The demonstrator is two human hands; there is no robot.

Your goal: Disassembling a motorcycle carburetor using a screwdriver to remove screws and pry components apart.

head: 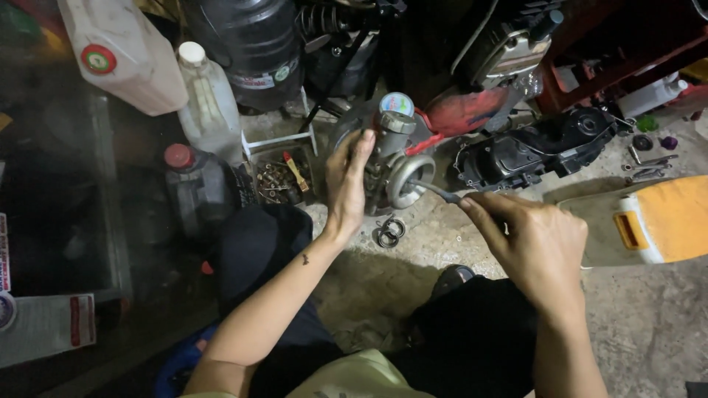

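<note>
The left hand (346,180) grips a grey metal carburettor (389,158), fingers wrapped around its left side and thumb up along the body, holding it above the concrete floor (649,317). The carburettor's round intake mouth faces right and down. The right hand (532,243) holds a thin dark tool (436,190) — fingers closed on the handle, index finger extended along it — and the tip sits in the intake mouth.

Directly below the carburettor, two small metal rings (389,231) lie on the floor. To the left stands a small tray of loose hardware (280,177), with a white plastic jug (210,103) and a dark bottle with a red cap (193,184) beside it. A black engine cover (538,147) lies to the right — well apart from both hands.
</note>
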